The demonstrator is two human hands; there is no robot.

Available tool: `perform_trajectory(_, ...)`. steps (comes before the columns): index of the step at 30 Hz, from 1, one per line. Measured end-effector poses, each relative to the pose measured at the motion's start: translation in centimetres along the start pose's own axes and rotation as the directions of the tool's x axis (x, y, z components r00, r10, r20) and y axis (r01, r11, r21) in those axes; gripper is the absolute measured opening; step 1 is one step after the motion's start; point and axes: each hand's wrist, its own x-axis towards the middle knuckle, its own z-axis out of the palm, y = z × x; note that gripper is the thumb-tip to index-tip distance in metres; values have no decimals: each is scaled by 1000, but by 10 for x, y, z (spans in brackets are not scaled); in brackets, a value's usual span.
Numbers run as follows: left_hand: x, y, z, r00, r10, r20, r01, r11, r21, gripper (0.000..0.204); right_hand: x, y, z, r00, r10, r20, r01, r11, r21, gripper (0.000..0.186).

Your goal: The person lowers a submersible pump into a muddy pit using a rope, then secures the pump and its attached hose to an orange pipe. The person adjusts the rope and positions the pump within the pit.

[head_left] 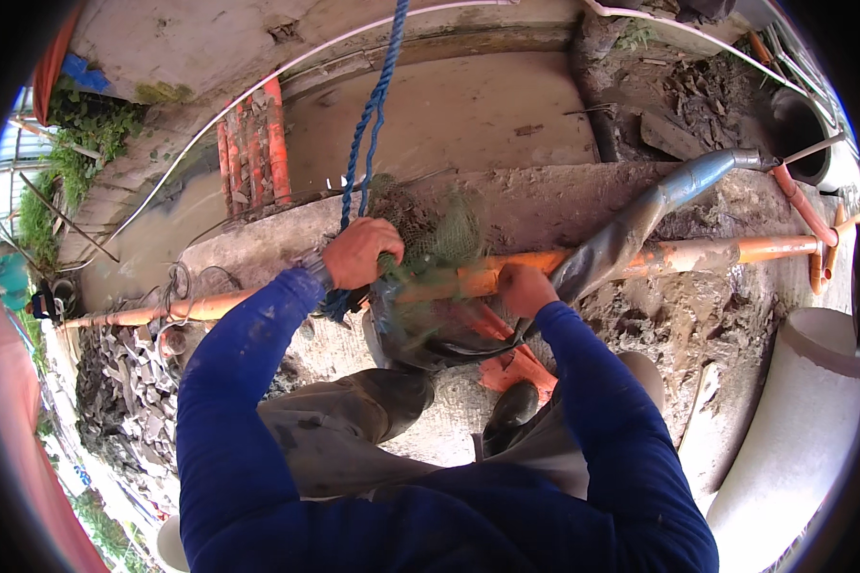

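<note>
Fingers of the left hand (360,252) are curled tight around a bunch of green netting (440,239) where the blue rope (371,115) comes down to it; the right hand (526,288) is closed on the net's lower edge against the orange pipe (468,281). The net sits bundled over a dark tub (420,339) at the near edge of the muddy concrete slab (583,205). It looks like gathering or tying off; steady tension on both grips seems needed next.
</note>
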Motion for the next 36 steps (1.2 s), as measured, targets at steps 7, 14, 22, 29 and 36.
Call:
perform_trajectory(7, -40, 0, 10, 999, 36, -37, -34, 999, 38, 27, 19, -53, -48, 898, -271, -346, 348, 920, 181, 45)
perform_trajectory(14, -47, 2, 1, 997, -23, 77, 24, 1000, -9, 31, 30, -85, -36, 813, -546, -202, 529, 838, -134, 76)
perform_trajectory(22, -35, 12, -34, 965, -69, 255, 167, 906, -388, 29, 42, -71, 10, 922, -386, -43, 385, 923, -16, 38)
perform_trajectory(29, 22, -29, 16, 933, -315, -174, 281, 939, -197, 28, -16, -118, 13, 965, -255, 58, 257, 966, -28, 24)
perform_trajectory(36, 69, -29, 43, 828, -534, -169, 555, 824, 113, 23, -34, -134, 45, 970, -230, -83, 239, 964, 118, 20)
